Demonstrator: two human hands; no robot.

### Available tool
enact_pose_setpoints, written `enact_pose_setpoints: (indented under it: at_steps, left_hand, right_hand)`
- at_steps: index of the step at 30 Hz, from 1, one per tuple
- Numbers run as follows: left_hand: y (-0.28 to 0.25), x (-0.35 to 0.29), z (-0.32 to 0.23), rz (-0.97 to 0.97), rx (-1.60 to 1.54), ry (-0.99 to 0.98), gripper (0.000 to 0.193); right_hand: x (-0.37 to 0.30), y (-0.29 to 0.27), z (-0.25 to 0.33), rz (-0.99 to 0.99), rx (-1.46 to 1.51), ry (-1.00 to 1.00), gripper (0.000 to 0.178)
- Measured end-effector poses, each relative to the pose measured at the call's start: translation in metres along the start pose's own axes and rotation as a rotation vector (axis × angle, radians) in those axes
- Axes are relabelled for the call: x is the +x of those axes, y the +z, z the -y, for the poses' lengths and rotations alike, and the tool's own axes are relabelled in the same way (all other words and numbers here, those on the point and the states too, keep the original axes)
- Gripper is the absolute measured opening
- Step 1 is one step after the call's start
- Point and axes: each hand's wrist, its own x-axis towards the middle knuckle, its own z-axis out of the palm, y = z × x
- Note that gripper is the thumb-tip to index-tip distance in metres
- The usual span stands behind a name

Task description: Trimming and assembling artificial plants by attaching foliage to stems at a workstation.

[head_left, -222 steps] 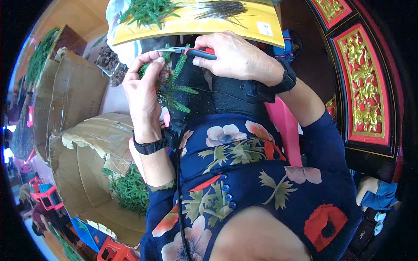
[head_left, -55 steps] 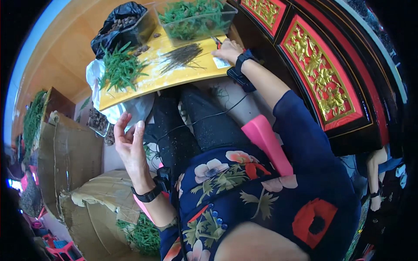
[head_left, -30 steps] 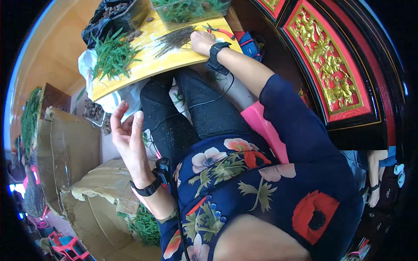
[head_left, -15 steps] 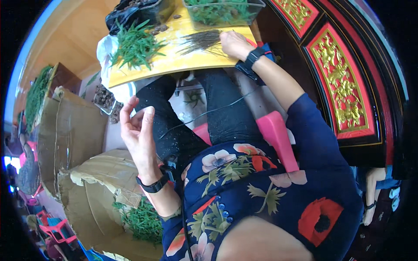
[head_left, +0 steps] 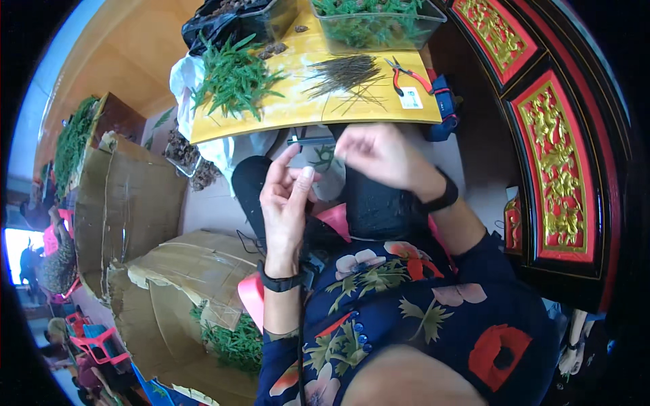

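My left hand (head_left: 284, 206) is raised over my lap, index finger up, the thumb bent toward the curled other fingers; anything between them is too small to make out. Facing it, my right hand (head_left: 387, 157) is just short of the table's near edge, its fingers pinched together and slightly blurred. What they hold, if anything, does not show. Beyond the hands, a loose bundle of thin dark wires or sticks (head_left: 345, 73) lies on the yellow tabletop (head_left: 298, 111). To its left is a pile of green artificial sprigs (head_left: 237, 78).
Red-handled pliers (head_left: 409, 74) lie at the table's right. Behind stand a clear bin of greenery (head_left: 379, 30) and a black-lined container (head_left: 223, 24); small brown cones (head_left: 273, 50) lie nearby. A torn cardboard box (head_left: 152, 318) with greenery is at left. A carved red-gold panel (head_left: 555, 166) flanks the right.
My right hand has left the wire bundle and drawn back toward my left hand over my lap. The pliers it covered now show. The view has shifted a little.
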Motion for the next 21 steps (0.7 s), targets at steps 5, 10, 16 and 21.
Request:
enact_pose_setpoints:
  at_steps: [5,10,16,21]
  left_hand:
    - [0.011,0.019,0.012,0.051,-0.029,-0.036,0.019]
    - [0.021,0.049,0.020,0.230,0.066,-0.121,0.020]
    - [-0.006,0.161,-0.002,0.202,0.508,0.002,0.029]
    - [-0.009,0.295,0.011,0.056,1.228,0.360,0.026]
  right_hand:
    - [-0.004,0.006,-0.006,0.078,-0.187,0.004,0.007]
    - [0.002,0.010,-0.030,0.008,-0.187,-0.078,0.006]
    - [-0.001,0.009,-0.044,-0.017,0.104,0.198,0.008]
    - [-0.007,0.010,-0.056,-0.017,0.096,0.137,0.010]
